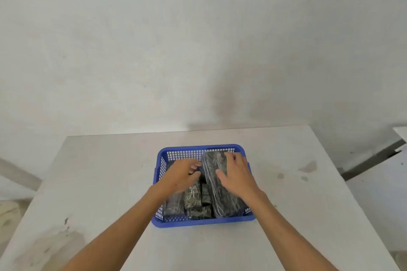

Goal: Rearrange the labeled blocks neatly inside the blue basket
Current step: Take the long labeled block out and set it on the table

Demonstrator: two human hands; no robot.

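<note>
Currently: blue basket (199,222) set near middle of white table (110,171), closer to far edge than to near edge, long sides roughly parallel to those edges. Holds several dark blocks; labels blurred, unreadable.

Long block (217,185) lying along right side of basket, running from near wall to far wall, far end raised and leaning toward far-right corner. Right hand (236,175) laid flat on top of it, fingers spread over far end, thumb on its left face; pressing or loosely gripping, cannot tell which.

Left hand (181,174) over left-centre of basket, fingers curled downward, fingertips (197,164) just beside left edge of long block. Possibly pinching something small and dark beneath; contents of grip hidden by fingers, cannot tell.

Smaller blocks (193,199) packed side by side in near-left part of basket, standing against near wall, touching one another and long block.

Stains (308,167) on table toward right edge, well apart from basket. Scuff marks (66,221) near left edge.
</note>
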